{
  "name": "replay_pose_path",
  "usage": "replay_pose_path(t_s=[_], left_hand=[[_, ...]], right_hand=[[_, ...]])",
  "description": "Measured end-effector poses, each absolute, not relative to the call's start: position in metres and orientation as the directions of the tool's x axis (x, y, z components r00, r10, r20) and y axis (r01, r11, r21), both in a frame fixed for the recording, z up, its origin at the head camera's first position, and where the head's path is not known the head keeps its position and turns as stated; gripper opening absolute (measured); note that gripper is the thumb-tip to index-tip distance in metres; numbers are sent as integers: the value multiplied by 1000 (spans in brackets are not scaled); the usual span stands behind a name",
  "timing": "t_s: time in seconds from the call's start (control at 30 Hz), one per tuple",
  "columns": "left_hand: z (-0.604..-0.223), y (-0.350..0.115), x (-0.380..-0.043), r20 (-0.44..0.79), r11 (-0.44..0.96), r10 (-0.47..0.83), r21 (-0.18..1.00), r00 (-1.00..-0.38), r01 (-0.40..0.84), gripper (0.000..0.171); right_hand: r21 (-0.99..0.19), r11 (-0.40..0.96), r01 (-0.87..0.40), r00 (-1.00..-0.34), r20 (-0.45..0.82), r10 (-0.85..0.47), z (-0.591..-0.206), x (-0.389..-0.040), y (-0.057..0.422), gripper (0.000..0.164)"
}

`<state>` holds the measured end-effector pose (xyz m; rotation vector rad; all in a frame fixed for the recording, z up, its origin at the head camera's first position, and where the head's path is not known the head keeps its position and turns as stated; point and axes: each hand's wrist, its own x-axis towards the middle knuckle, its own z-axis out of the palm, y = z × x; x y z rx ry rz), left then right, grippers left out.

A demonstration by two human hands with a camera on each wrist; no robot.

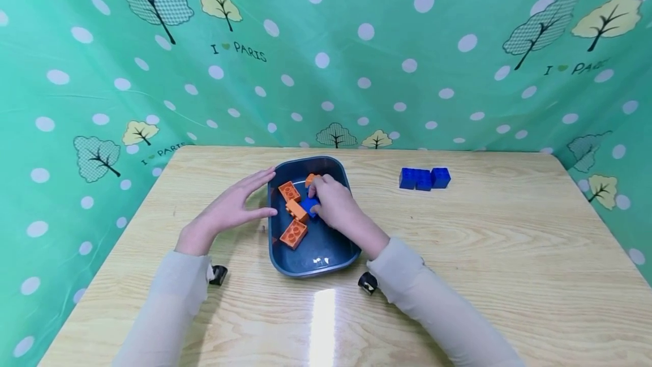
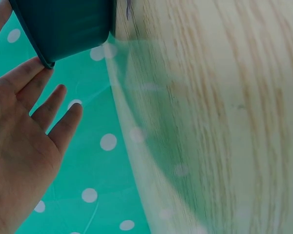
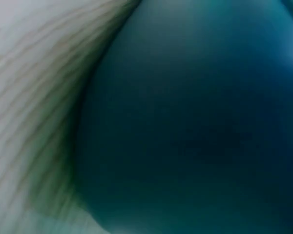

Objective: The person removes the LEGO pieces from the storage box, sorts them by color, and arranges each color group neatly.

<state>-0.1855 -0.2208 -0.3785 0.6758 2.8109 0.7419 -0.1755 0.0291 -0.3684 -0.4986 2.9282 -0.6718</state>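
Observation:
A dark blue plastic basin point(image 1: 317, 272) stands on the table with several orange toy bricks point(image 1: 294, 234) inside. My right hand point(image 1: 336, 204) reaches down into it, thumb and fingers pinching a blue toy brick point(image 1: 308, 205) beside the orange ones. The fingers partly cover that brick and another orange brick point(image 1: 311, 179) behind it. At the basin's left side, my left hand point(image 1: 233, 203) is spread with straight fingers. In the left wrist view its fingertips are right at the basin rim point(image 2: 48, 65). The right wrist view is filled by the basin's outer wall point(image 3: 185, 122).
Several blue bricks point(image 1: 423, 178) sit in a row at the back right of the wooden table point(image 1: 489, 254). A green dotted cloth point(image 1: 356, 101) hangs behind the table's far edge. Black wrist cameras point(image 1: 368, 282) hang below both sleeves.

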Motion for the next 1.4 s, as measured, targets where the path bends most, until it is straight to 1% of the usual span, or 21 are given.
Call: replay_pose_path(t_s=[0.13, 0.2, 0.37, 0.47, 0.6, 0.7, 0.8, 1.03, 1.13, 1.23, 1.4], left_hand=[[-378, -221, -185, -43, 780, 457, 500, -888, 377, 88], [-377, -221, -186, -46, 780, 458, 499, -888, 376, 88], [-379, -222, -186, -45, 780, 458, 500, -888, 377, 90], [-380, -222, -187, -46, 780, 454, 502, -890, 372, 89], [-380, -223, -187, -47, 780, 454, 503, -890, 372, 89], [-380, -223, -186, -46, 780, 456, 502, -889, 374, 90], [-379, -222, -186, -40, 777, 459, 501, -887, 380, 90], [-379, -220, -187, -43, 778, 459, 502, -887, 378, 90], [-379, -220, -187, -45, 780, 457, 500, -888, 376, 90], [-379, -220, -187, -42, 780, 458, 499, -888, 378, 90], [-379, -220, -187, -36, 779, 462, 495, -886, 385, 90]], right_hand=[[-474, 841, -263, -934, -95, -345, -364, -171, 29, 34], [-480, 843, -242, -928, -138, -345, -362, -169, 29, 38], [-477, 855, -202, -915, -219, -338, -361, -167, 26, 36], [-481, 857, -187, -904, -257, -341, -361, -165, 27, 39], [-521, 838, -164, -866, -330, -375, -358, -163, 29, 44], [-555, 817, -155, -842, -359, -403, -356, -162, 32, 45], [-578, 797, -173, -836, -341, -429, -355, -161, 36, 45], [-664, 710, -234, -848, -219, -484, -349, -158, 46, 39], [-713, 666, -220, -864, -174, -472, -344, -158, 53, 38], [-750, 632, -194, -884, -146, -445, -337, -160, 62, 40], [-758, 623, -196, -910, -97, -404, -324, -168, 86, 45]])
